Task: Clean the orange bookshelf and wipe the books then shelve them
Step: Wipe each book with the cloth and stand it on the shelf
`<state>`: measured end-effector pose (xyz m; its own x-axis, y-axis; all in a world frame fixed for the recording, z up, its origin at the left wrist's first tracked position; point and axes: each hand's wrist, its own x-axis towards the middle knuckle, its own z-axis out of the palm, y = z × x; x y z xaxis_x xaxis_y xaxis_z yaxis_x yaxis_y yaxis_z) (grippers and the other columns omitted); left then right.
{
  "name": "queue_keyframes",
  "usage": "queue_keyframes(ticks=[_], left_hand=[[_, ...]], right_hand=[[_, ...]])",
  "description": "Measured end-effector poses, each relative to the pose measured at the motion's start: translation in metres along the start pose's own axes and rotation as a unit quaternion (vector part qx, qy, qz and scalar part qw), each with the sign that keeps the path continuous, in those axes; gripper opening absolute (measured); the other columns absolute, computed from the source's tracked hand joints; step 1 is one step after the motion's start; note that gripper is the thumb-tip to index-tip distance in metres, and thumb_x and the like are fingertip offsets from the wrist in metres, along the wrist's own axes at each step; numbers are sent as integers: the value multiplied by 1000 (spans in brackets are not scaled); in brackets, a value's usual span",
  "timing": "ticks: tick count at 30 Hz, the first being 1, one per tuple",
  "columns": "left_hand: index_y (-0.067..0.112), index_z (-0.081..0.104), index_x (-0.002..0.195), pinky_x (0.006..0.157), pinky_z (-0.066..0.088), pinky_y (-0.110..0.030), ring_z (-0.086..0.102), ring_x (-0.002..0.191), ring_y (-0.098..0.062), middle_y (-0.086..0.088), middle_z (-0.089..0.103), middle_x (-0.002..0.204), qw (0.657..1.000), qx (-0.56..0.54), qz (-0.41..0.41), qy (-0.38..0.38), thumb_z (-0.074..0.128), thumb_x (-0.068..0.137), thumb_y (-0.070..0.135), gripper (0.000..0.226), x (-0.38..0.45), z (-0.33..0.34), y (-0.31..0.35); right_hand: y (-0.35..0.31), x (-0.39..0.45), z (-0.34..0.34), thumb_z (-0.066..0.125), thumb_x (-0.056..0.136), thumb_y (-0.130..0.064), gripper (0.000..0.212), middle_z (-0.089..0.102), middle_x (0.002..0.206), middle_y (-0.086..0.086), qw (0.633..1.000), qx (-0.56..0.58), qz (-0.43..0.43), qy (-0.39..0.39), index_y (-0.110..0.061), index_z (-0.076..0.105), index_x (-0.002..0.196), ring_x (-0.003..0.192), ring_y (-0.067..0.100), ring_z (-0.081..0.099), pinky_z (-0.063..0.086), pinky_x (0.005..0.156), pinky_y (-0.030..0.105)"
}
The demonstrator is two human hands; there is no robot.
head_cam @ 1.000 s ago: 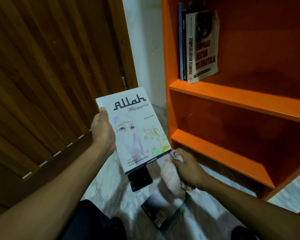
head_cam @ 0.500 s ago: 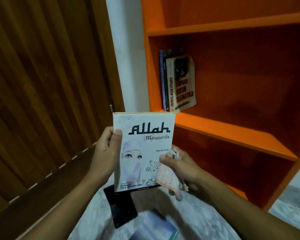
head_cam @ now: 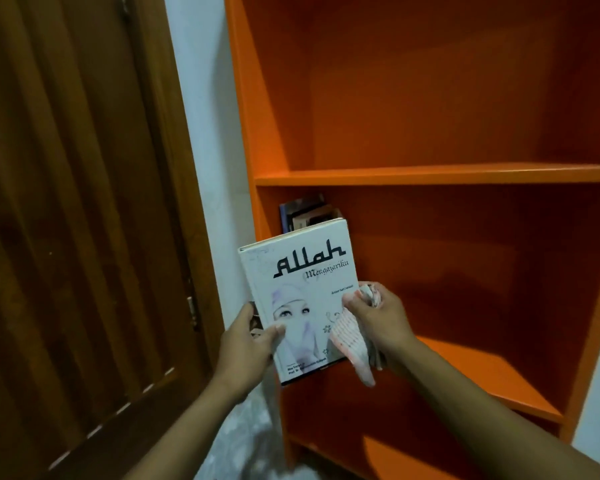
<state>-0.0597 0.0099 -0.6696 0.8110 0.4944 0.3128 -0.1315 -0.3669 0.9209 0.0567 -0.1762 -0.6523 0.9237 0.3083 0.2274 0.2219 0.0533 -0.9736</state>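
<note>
Both hands on one white book [head_cam: 303, 306], held upright and slightly tilted before the orange bookshelf [head_cam: 430, 174]: left hand [head_cam: 245, 344] gripping its lower spine edge, thumb on the cover; right hand [head_cam: 381, 322] pinching the opposite edge with a cloth [head_cam: 352, 344] bunched in the fingers and hanging over the cover's lower corner. Behind the book's top, a few books [head_cam: 307, 213] standing at the left end of the middle shelf; to the left, white wall [head_cam: 212, 161] and wooden door [head_cam: 77, 202]
</note>
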Motion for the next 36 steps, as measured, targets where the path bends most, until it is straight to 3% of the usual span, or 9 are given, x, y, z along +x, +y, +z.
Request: queue_keyframes(ticks=[3, 5, 10, 12, 17, 23, 31, 36], left_hand=[[24, 55, 103, 74, 58, -27, 63, 88, -6, 17, 63, 98, 997, 51, 48, 24, 65, 95, 16, 15, 26, 33, 12], [23, 50, 91, 67, 51, -21, 57, 83, -4, 13, 59, 90, 995, 72, 60, 36, 65, 94, 13, 19, 43, 53, 16], [17, 43, 85, 57, 49, -33, 56, 78, -23, -5, 57, 90, 992, 99, 1, 79, 65, 92, 10, 25, 94, 102, -2], [20, 36, 80, 53, 38, -29, 46, 72, -20, -9, 52, 92, 987, 113, -17, 109, 64, 93, 9, 33, 111, 117, -6], [10, 47, 100, 70, 43, -35, 46, 84, -21, -11, 50, 109, 976, 110, -65, 175, 59, 94, 4, 14, 138, 135, -4], [8, 51, 110, 89, 51, -42, 57, 108, -31, -12, 51, 121, 972, 104, -83, 193, 69, 89, 9, 28, 148, 149, -10], [17, 45, 103, 78, 51, -40, 56, 92, -25, -3, 49, 106, 979, 156, -2, 132, 68, 92, 29, 28, 110, 123, -40], [21, 46, 98, 70, 42, -32, 57, 84, -21, 0, 51, 95, 972, 195, 79, 101, 61, 96, 22, 15, 56, 82, -80]], right_hand=[[-8, 19, -7, 67, 88, -27, 22, 67, 102, -2, 996, -6, -9, 93, -43, 54, 94, 92, 25, 68, 57, 80, 58], [-12, 25, -12, 67, 88, -29, 20, 65, 102, 1, 990, 24, -13, 137, -41, 53, 95, 92, 27, 67, 57, 81, 58], [-9, 26, -24, 67, 92, -22, 13, 65, 98, 6, 986, 64, -23, 154, -27, 56, 96, 93, 30, 66, 55, 83, 51], [-4, 26, -30, 67, 93, -23, 10, 66, 97, 7, 986, 67, -13, 155, -24, 58, 97, 91, 29, 67, 55, 83, 49], [6, 27, -40, 62, 96, -24, 15, 64, 89, 8, 987, 74, 10, 140, -12, 59, 105, 78, 23, 63, 49, 64, 34], [17, 23, -41, 62, 96, -23, 15, 64, 87, 8, 989, 74, 30, 123, -10, 60, 105, 75, 21, 64, 48, 61, 32], [36, 1, -34, 66, 94, -21, 16, 68, 98, 11, 992, 78, 66, 70, -15, 60, 107, 86, 27, 68, 55, 69, 41], [60, -31, -14, 70, 89, -16, 16, 68, 102, 24, 991, 59, 120, 32, -11, 63, 102, 95, 44, 68, 54, 80, 60]])
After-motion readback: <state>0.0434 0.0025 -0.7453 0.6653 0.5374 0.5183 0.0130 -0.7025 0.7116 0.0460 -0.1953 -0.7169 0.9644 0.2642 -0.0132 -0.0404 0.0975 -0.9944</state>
